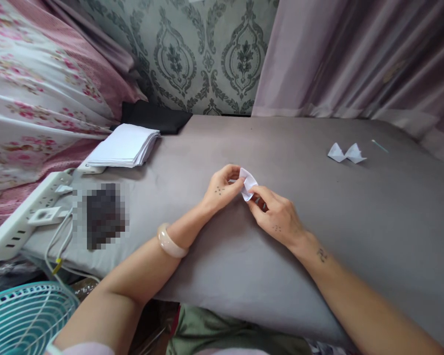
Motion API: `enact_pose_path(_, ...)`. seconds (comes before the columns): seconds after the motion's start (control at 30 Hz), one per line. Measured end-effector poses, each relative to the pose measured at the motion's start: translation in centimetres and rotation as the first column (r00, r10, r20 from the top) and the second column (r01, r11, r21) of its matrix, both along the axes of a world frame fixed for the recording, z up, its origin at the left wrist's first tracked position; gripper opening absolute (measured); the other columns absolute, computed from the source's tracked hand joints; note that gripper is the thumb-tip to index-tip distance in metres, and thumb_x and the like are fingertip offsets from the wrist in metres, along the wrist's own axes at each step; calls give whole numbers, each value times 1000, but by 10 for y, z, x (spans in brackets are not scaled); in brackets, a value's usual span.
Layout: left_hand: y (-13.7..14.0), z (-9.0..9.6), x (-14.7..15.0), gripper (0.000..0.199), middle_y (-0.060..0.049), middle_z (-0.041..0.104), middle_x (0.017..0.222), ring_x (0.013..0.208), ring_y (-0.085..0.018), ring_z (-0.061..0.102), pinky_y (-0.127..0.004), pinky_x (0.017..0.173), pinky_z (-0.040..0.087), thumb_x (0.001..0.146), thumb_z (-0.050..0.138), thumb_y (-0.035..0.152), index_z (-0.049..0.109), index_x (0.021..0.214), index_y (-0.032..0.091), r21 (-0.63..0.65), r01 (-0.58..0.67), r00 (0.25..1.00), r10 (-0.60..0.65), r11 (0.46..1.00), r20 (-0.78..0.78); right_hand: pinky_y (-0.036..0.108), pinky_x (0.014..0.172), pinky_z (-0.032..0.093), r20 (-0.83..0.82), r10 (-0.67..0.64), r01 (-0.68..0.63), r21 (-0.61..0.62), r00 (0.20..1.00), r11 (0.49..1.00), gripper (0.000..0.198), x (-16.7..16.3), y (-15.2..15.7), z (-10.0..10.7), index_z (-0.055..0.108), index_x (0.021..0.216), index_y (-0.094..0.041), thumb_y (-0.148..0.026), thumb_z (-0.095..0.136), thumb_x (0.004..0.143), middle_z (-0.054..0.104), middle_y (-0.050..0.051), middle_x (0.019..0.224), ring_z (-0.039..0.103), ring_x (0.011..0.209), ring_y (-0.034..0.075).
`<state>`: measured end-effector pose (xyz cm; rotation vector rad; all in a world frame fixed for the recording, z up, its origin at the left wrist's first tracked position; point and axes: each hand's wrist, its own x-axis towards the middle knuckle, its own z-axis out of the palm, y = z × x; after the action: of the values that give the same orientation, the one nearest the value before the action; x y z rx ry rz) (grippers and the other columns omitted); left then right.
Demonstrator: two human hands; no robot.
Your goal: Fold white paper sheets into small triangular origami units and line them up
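A small piece of folded white paper (248,183) is held between both hands above the grey-covered table (281,276). My left hand (224,187) pinches its left side, thumb on the near face and fingers behind. From the right, my right hand (276,212) grips the lower right edge between thumb and fingers. The paper is creased and stands partly opened, tilted; some of it is hidden by my fingertips. Farther off to the right rests a white folded-paper shape with two peaks (346,153), touched by neither hand.
At the left lie a stack of white paper (124,145), a black flat item (155,117) and a power strip (25,214) with plugged cables. A blurred-out dark object (105,214) sits near them. A teal fan (29,315) stands below. A thin stick (379,146) lies far right.
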<state>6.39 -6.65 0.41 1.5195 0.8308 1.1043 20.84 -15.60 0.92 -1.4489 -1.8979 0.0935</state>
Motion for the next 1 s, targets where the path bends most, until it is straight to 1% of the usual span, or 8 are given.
enact_pose_path(0.13,-2,7,-1,14,-3,67,77,68,-10,63,-22,66,51,80,63,20,60,90,12,-164,120,991,-107,979,82,25,63,44,-65,21,-23,-41,998,999,9,-1,0,-1,59,95,-24,-23,54,87,66,-1,75,59,61,13)
enact_pose_path(0.27,-6,12,0,18,-3,67,77,65,-10,62,-21,60,52,77,61,17,63,94,11,-228,103,992,-81,968,100,25,62,43,-92,17,-28,-119,996,992,13,-1,0,-1,58,99,-24,-23,54,86,66,-1,75,59,62,13)
enact_pose_path(0.43,-7,13,-2,14,-2,66,73,64,-11,62,-22,59,53,76,58,19,66,84,11,-180,40,999,-35,983,31,26,61,39,121,-81,79,17,989,997,18,-2,-1,-2,64,99,-22,-20,48,91,70,2,79,62,65,14)
enact_pose_path(0.53,-5,10,-4,15,-2,66,71,65,-11,62,-20,59,51,76,57,20,68,80,11,-122,-7,998,0,993,-56,27,59,35,252,-82,63,79,964,995,23,-2,-3,-3,66,94,-21,-19,43,93,68,2,74,60,63,13)
enact_pose_path(0.67,-2,3,-6,21,-2,68,72,65,-12,60,-20,59,49,77,55,20,71,87,12,-4,-79,971,76,997,-228,28,59,33,339,-26,1,75,941,997,25,-4,-4,-2,67,88,-20,-24,44,96,68,3,75,60,67,13)
enact_pose_path(0.8,-1,-2,-6,26,-3,68,72,65,-12,59,-20,56,45,74,54,19,72,91,12,48,-107,940,117,993,-319,29,57,29,393,-27,7,53,919,999,30,-5,-3,-3,65,75,-18,-19,43,95,65,3,69,57,63,13)
enact_pose_path(0.9,1,-1,-8,26,-3,67,72,64,-12,59,-20,55,45,73,53,18,72,89,12,-15,-88,950,80,996,-303,30,56,27,401,-28,13,38,915,999,29,-5,-3,-5,62,71,-18,-16,45,93,64,3,68,55,62,13)
enact_pose_path(1.0,3,4,-10,23,-4,67,71,63,-13,60,-21,56,47,72,54,18,72,86,12,-181,-9,975,-31,983,-220,29,57,28,392,-20,11,25,920,1000,27,-3,-3,-7,63,74,-19,-15,45,93,64,2,70,55,63,13)
